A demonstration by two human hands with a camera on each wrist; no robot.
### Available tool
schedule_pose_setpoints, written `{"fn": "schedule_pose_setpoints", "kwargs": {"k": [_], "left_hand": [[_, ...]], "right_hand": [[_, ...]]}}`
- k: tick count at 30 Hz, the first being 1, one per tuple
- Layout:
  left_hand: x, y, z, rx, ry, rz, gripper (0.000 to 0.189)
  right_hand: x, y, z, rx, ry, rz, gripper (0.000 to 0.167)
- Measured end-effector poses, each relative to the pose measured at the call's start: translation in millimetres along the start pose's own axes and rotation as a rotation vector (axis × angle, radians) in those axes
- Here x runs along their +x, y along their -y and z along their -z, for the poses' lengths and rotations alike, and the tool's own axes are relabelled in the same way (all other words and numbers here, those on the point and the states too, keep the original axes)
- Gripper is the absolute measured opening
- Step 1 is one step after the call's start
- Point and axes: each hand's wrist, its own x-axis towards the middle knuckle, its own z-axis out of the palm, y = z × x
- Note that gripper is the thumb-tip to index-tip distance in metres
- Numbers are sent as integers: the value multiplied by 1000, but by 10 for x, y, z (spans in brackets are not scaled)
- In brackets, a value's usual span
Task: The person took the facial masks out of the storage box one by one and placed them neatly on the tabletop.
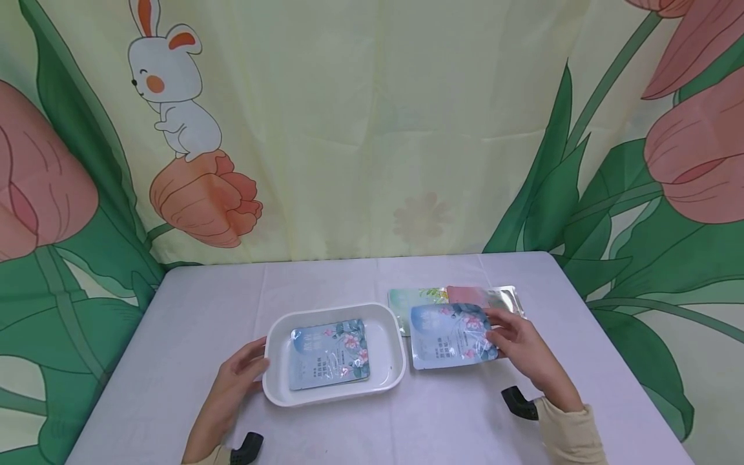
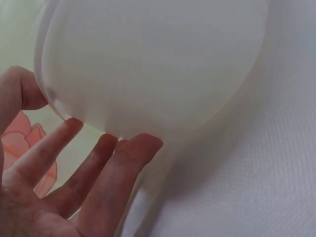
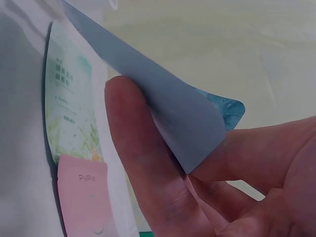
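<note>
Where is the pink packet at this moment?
In the head view, the pink packet lies on the table's right side, behind the blue packet pinched by the right hand.

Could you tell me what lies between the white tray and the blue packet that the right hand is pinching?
Only bare table separates the white tray from the blue packet, as the head view shows.

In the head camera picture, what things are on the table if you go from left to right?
Left hand → white tray with a blue packet inside → another blue packet → right hand pinching its edge.
</note>
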Motion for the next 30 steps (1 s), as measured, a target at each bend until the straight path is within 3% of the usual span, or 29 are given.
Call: {"fn": "schedule_pose_setpoints", "kwargs": {"k": [30], "left_hand": [[-6,6,10,-7,1,-7,58]], "right_hand": [[124,-414,-216,39,85,-108,57]]}}
